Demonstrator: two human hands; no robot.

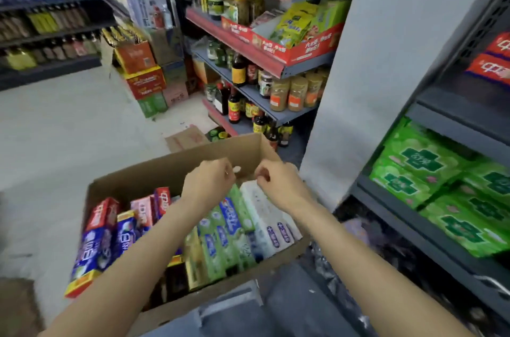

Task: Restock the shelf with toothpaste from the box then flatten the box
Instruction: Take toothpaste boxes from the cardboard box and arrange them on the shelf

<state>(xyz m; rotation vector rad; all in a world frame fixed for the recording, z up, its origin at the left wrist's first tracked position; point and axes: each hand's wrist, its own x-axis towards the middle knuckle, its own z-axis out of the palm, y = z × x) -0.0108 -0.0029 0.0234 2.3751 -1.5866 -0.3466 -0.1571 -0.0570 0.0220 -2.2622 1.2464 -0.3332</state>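
Your left hand [209, 184] and right hand [278, 184] hover over the toothpaste [229, 229] in the box [154, 171], fingers curled, each grip empty.

You have one view only, from a wide-angle camera on your head. It looks forward and steeply down from close above the box [176, 168], with both forearms reaching in from the bottom edge. The shelves [452, 126] at right and the aisle floor [69, 126] curve toward the edges.
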